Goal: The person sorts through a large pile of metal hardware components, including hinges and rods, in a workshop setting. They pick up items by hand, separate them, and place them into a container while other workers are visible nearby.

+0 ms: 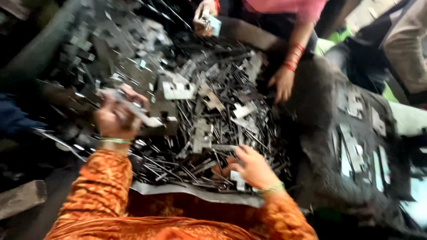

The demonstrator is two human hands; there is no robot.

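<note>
My left hand (pixel 114 116) is raised over the left side of a big heap of scrap metal pieces (pixel 209 115) and grips a flat grey metal strip (pixel 135 109) that juts to the right. My right hand (pixel 250 166) rests low on the heap's near edge, fingers spread among thin rods and touching a small pale metal piece (pixel 237 179); whether it holds that piece is unclear. Both my sleeves are orange patterned cloth. The picture is motion-blurred.
Across the heap another person in a pink top has one hand (pixel 281 82) on the pile and the other hand (pixel 205 18) holding a small pale object. A dark cloth (pixel 356 133) at right carries sorted flat metal pieces. A grey sheet (pixel 195 193) lies under the near edge.
</note>
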